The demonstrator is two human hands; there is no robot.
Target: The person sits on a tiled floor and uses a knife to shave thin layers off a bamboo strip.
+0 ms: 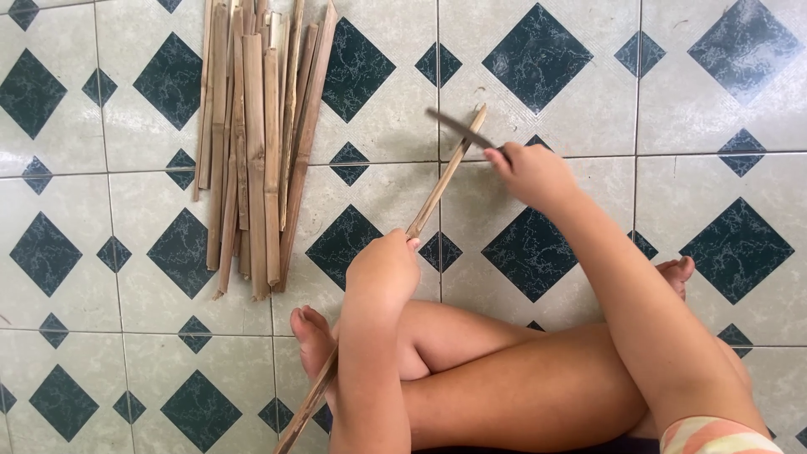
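The left hand is clamped on a long tan bamboo strip running from seven o'clock to one o'clock. At the strip's far tip, the right hand grips a dark, blurred blade.

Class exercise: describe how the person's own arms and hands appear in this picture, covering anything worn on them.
Both arms are bare from wrist to above the elbow. The left hand and right hand wear no gloves, rings, watches or bracelets. At the bottom right, a short sleeve edge shows, striped in pale peach, cream and pink.
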